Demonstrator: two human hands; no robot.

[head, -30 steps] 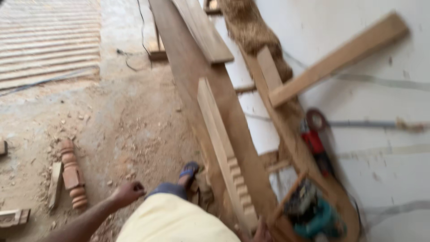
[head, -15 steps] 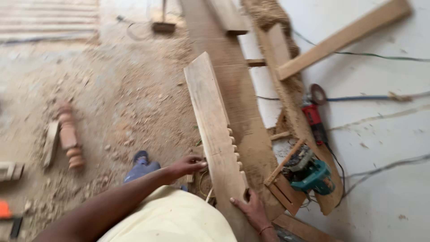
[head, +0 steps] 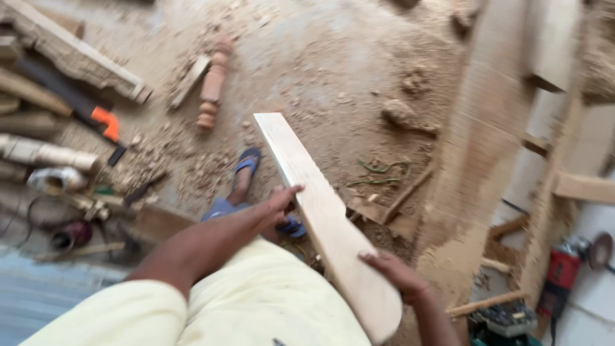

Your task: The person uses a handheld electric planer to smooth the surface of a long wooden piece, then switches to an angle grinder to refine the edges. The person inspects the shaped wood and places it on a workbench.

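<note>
left hand (head: 280, 202) and right hand (head: 397, 274), fingers curled, grip the wooden plank (head: 323, 221) by its edges. sawdust-strewn floor (head: 333, 70) below.

Both hands grip a long pale wooden plank (head: 323, 218): left hand (head: 282, 202) on its left edge, right hand (head: 397, 275) near its rounded end, above the sawdust-strewn floor (head: 333, 70).

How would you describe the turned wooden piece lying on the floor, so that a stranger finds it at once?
Start from the sawdust-covered floor in the upper half of the view, left of the plank that both hands hold. Above the blue sandal lies the turned wooden spindle, beside a flat wood scrap. It alone is round and reddish, with carved rings and bulges; the pieces near it are flat or rough.
</note>
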